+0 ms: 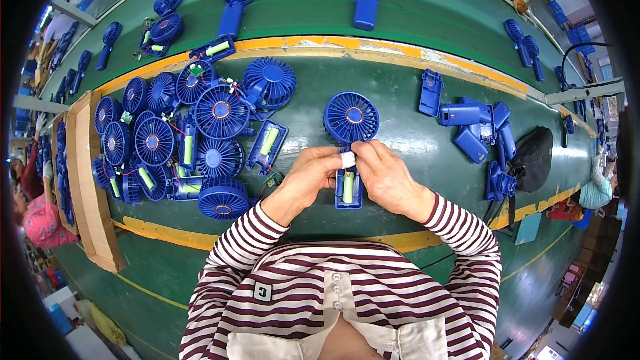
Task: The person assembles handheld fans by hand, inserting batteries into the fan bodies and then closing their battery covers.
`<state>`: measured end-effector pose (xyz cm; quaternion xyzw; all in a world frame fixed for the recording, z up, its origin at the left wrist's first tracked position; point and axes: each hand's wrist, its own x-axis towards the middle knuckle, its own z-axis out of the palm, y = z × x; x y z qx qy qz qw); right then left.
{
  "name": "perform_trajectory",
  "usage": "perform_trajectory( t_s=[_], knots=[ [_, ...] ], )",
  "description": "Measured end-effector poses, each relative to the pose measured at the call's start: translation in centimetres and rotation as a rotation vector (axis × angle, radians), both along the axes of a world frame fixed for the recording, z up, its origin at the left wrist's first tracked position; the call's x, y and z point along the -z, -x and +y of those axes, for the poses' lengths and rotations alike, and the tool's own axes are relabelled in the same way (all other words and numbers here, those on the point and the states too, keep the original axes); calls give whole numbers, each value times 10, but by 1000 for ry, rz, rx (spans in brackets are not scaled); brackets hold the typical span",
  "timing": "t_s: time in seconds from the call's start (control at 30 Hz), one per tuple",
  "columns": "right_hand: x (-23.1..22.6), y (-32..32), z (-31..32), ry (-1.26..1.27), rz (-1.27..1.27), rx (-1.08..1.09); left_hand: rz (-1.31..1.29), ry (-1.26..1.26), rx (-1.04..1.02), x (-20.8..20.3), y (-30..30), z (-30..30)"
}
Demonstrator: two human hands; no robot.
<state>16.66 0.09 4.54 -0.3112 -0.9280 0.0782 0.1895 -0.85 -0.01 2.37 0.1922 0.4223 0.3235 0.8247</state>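
Note:
In front of me on the green bench lies a blue handheld fan [353,117], its round grille pointing away from me. Its handle is uncovered and shows a light green battery cell [348,188] inside. My left hand [310,177] pinches the neck of the fan from the left; something white wraps one of its fingertips. From the other side my right hand [385,177] closes its fingers at the same neck. Both hands hide the part between grille and handle, so any small piece there cannot be made out.
A pile of unfinished blue fans [155,141] with cells and wires covers the left, beside a cardboard tray [95,187]. Blue handle covers [460,115] and a black bag [532,159] lie right. Beyond a yellow-edged rail, more fans [365,12] lie on a green belt [300,10].

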Motion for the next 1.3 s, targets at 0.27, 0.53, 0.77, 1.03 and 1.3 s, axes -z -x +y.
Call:
perform_trajectory(
  t_s=[0.27, 0.53, 0.77, 1.03, 1.3],
  knots=[
    [3, 0, 0, -10, -21, 0, 138, -75, 67, 8, -3, -2],
    [8, -2, -2, 72, 12, 158, 80, 16, 8, 19, -7, -4],
    [14, -7, 9, 188, 62, 131, 80, 76, -51, 20, -10, -2],
    [2, -8, 9, 301, 74, 131, -123, 124, 96, 24, 0, 7],
    [4, -5, 5, 382, 183, 271, -53, 49, 62, 23, -5, 6]
  ],
)
